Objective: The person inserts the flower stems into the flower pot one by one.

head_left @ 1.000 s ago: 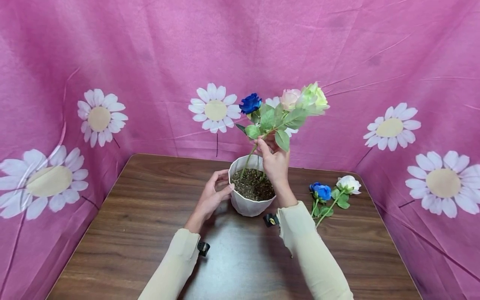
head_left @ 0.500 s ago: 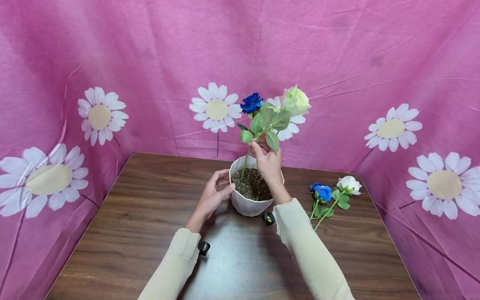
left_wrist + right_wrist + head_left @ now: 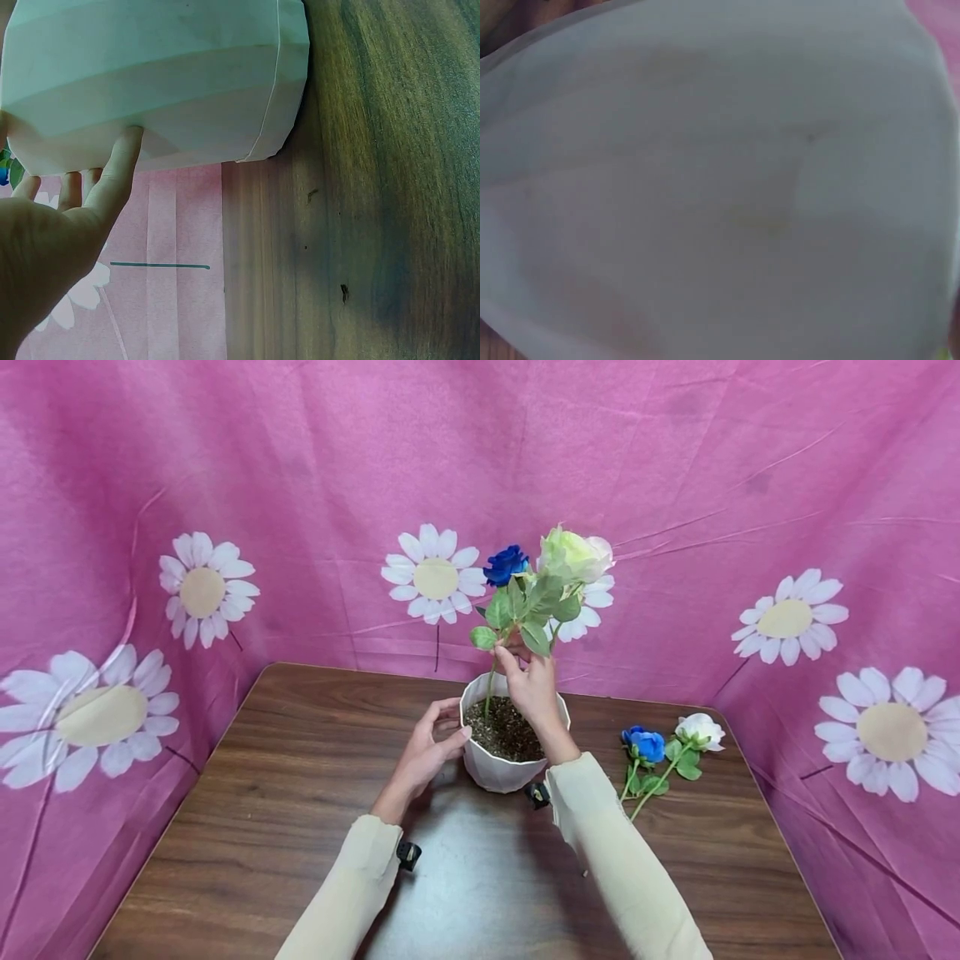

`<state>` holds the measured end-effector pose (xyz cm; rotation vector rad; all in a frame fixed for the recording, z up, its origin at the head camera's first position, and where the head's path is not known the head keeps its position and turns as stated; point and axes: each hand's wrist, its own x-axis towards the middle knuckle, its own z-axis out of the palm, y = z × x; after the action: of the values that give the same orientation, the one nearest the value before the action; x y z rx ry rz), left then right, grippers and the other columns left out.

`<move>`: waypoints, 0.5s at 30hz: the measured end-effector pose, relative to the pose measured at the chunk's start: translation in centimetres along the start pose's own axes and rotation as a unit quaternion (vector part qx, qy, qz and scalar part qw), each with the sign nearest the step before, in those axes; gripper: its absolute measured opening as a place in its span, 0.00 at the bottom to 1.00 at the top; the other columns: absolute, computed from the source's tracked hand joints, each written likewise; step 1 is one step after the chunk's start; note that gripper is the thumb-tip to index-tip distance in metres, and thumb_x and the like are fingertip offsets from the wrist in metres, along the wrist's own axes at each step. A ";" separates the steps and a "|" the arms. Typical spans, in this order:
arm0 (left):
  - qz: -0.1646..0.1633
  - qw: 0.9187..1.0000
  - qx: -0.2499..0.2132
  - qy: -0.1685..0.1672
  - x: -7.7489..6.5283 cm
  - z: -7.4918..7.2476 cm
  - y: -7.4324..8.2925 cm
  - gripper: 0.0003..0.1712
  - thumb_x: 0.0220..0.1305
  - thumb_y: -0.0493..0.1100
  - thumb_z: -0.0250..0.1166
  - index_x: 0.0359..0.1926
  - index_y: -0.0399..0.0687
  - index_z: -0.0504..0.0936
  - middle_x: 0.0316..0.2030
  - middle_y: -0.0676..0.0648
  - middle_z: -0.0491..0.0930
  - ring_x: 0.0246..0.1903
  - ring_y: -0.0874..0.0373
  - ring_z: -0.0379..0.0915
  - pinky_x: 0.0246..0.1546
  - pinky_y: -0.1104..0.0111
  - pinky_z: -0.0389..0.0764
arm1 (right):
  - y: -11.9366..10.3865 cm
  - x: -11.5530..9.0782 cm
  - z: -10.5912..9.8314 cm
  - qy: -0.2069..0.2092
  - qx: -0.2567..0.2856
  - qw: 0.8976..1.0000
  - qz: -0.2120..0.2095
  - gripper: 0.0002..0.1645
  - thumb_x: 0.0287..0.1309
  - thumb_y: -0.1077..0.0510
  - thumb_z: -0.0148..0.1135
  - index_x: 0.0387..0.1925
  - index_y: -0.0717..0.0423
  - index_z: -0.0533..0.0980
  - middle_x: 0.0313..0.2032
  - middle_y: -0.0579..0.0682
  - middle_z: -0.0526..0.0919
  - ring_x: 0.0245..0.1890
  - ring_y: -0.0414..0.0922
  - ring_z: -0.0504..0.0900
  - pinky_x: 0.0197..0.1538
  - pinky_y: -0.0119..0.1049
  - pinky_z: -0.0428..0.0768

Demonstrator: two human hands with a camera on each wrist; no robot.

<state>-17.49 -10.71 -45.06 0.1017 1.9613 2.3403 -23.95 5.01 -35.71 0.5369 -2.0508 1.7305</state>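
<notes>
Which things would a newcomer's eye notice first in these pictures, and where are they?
Probably the bright pink cloth backdrop with white daisies, behind the brown wooden table. Next, the white faceted pot, with a dark blue rose and a pale yellow-green rose above it, where the right hand pinches a green stem. A brighter blue rose and a white rose lie on the table, right of the pot.

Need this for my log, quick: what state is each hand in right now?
Left hand: holding the white, faceted round pot.
Right hand: pinching a thin green flower stem above the pot.
</notes>
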 end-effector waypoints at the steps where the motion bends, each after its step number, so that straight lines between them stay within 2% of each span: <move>1: 0.000 1.000 0.000 0.000 0.0 0.0 0.0 0.32 0.68 0.31 0.62 0.71 0.40 0.65 0.63 0.29 0.66 0.60 0.39 0.68 0.49 0.54 0.85 | -0.4 -0.1 0.0 -0.003 -0.008 1.000 -0.005 0.09 0.63 0.77 0.59 0.44 0.82 0.74 0.37 0.75 0.82 0.39 0.69 0.83 0.43 0.40 0.87; 4: -0.001 1.000 -0.001 0.000 -0.1 0.0 0.1 0.32 0.68 0.31 0.62 0.71 0.40 0.65 0.63 0.28 0.66 0.60 0.39 0.68 0.49 0.54 0.85 | -0.9 -0.2 -0.1 -0.011 -0.021 1.000 -0.016 0.09 0.62 0.78 0.59 0.43 0.82 0.73 0.37 0.74 0.82 0.39 0.70 0.83 0.42 0.34 0.86; 11: 0.001 1.000 0.000 0.002 -0.1 0.0 0.2 0.32 0.68 0.31 0.63 0.71 0.40 0.65 0.63 0.29 0.66 0.60 0.39 0.68 0.49 0.53 0.85 | -0.3 -0.3 -0.1 -0.028 -0.003 0.999 -0.025 0.10 0.63 0.77 0.59 0.45 0.83 0.72 0.37 0.74 0.81 0.38 0.70 0.83 0.42 0.34 0.86; 15: 0.001 1.000 0.002 0.001 -0.1 0.0 0.2 0.32 0.68 0.31 0.63 0.71 0.40 0.66 0.62 0.30 0.67 0.60 0.39 0.68 0.50 0.49 0.84 | 0.1 -0.7 -0.2 -0.026 -0.006 0.999 -0.040 0.08 0.63 0.77 0.58 0.43 0.82 0.73 0.35 0.74 0.82 0.37 0.69 0.83 0.43 0.36 0.86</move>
<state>-17.39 -10.73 -44.82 0.1018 1.9686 2.3395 -23.42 5.23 -36.10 0.6563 -2.0448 1.6734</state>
